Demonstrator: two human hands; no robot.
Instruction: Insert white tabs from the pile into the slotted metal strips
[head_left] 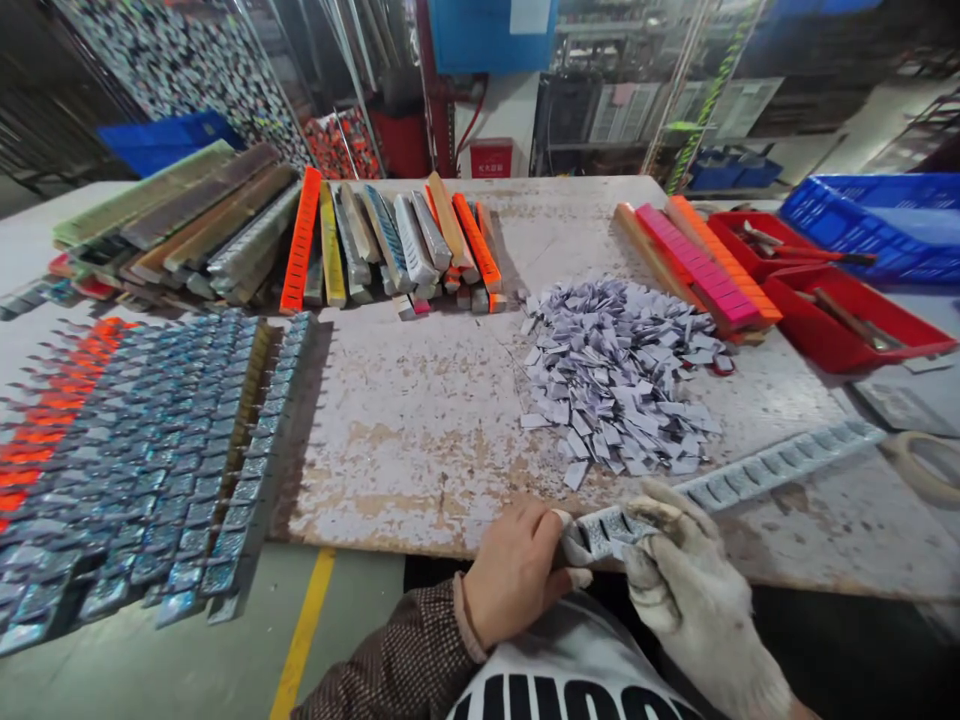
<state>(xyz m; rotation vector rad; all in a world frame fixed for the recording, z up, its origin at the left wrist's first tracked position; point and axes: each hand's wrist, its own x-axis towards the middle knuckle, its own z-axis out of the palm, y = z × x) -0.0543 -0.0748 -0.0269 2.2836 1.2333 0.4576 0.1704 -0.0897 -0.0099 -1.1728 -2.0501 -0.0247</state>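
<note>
A long silver glittery bar [787, 465] with a row of dark slots lies slantwise along the table's front edge. My left hand [517, 570], bare but for white covers on some fingertips, is closed around its near end. In a dirty white glove, my right hand [686, 590] bends over the same bar with its fingers pinched together at the slots. Whatever sits between those fingers is mostly hidden; a small pale edge shows there. Just beyond the hands is a heap of small whitish flat pieces [615, 370].
Slotted bars [180, 450] bristling with thin pieces stand in rows at the left. Behind them lie stacked coloured bars [300, 240]. At the right are pink and orange bars [705, 270], red bins [855, 315] with tools, a blue crate [885, 225] and a tape roll [926, 468].
</note>
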